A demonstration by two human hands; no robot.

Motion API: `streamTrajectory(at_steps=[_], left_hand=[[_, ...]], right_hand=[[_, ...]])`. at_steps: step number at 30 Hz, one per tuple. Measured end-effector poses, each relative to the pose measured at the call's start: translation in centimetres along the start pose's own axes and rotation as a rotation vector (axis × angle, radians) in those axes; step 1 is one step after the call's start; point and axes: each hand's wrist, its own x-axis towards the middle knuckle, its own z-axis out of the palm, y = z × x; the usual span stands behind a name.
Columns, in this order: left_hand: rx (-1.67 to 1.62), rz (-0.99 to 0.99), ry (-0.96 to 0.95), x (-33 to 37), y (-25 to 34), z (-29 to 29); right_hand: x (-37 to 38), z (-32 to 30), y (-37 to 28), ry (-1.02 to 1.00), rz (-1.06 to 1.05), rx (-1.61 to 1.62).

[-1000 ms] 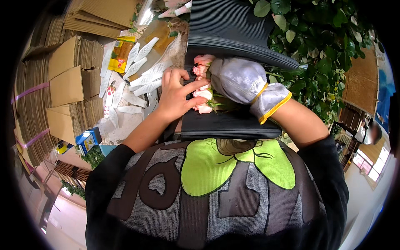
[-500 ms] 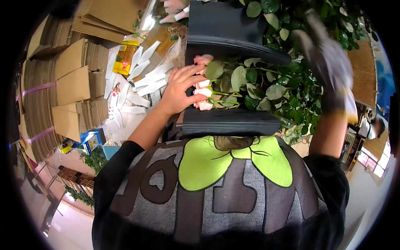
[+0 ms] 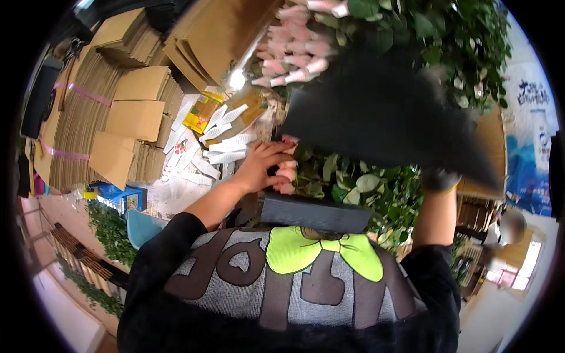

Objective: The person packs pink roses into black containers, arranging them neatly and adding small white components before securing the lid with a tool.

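Pink roses (image 3: 286, 172) lie in a row with their leafy stems (image 3: 347, 183) stretching to the right. My bare left hand (image 3: 263, 165) holds the rose heads, its fingers and thumb curved round them. Above the stems a large black sheet (image 3: 376, 109) is raised, smeared by motion. My gloved right hand (image 3: 440, 180) is at the sheet's lower right edge and grips it; the fingers are mostly hidden behind it. On the near side of the roses sits a stack of black ribbed sheets (image 3: 318, 213).
Several sleeved pink roses (image 3: 294, 50) are piled at the back. White mesh sleeves (image 3: 226, 150) and a yellow packet (image 3: 203, 110) lie to the left, beside stacked cardboard (image 3: 126, 120). Dense foliage (image 3: 471, 44) stands back right. Another person (image 3: 507, 229) is far right.
My right hand has come down and nearer, and a black sheet has swung up over the stems. My left hand stays on the rose heads. The whole view has shifted.
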Motion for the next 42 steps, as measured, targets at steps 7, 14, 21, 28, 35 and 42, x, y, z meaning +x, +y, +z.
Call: streamTrajectory(at_steps=[7, 14, 21, 28, 35, 42], left_hand=[[0.065, 0.036, 0.037, -0.6, -1.1, 0.5], [-0.115, -0.289, 0.019, -4.2, 4.5, -5.6], [-0.274, -0.382, -0.163, -4.7, 4.4, -2.6], [-0.542, -0.334, -0.224, -7.0, 5.0, -3.4], [-0.416, -0.492, 0.081, -6.9, 5.9, -0.1], [-0.356, -0.336, 0.188, -7.0, 5.9, 0.6]], right_hand=[[3.5, 9.1, -7.7, -0.145, -0.241, 0.149], [4.1, 17.0, -6.4, -0.231, -0.293, 0.027], [2.6, 11.6, -8.0, -0.173, -0.293, 0.090], [-4.3, 5.8, -11.5, -0.322, 0.070, 0.139], [6.2, 2.9, -15.3, 0.005, -0.398, -0.033], [24.8, 7.0, -30.0, 0.559, -0.994, -0.152]])
